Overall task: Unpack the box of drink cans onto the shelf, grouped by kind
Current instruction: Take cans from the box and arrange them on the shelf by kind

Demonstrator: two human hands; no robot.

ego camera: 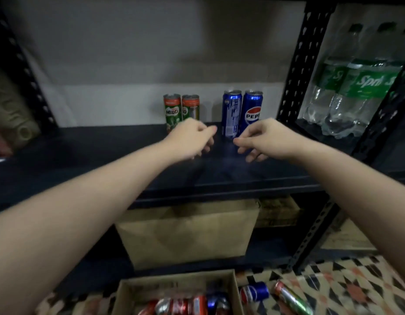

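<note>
Two green Milo cans (173,112) stand upright side by side at the back of the dark shelf (106,160). Right of them stand two blue Pepsi cans (231,112), also upright. My left hand (192,139) hovers just in front of the Milo cans, fingers loosely curled, holding nothing. In front of the Pepsi cans, my right hand (258,139) is also loosely curled and empty. Below, the cardboard box (174,289) on the floor holds several red and blue cans lying down.
Beside the box, a Pepsi can (254,293) and a Milo can (292,300) lie on the patterned floor. Sprite bottles (356,87) fill the neighbouring shelf on the right behind a black upright (299,64). A cardboard carton (188,233) sits on the lower shelf.
</note>
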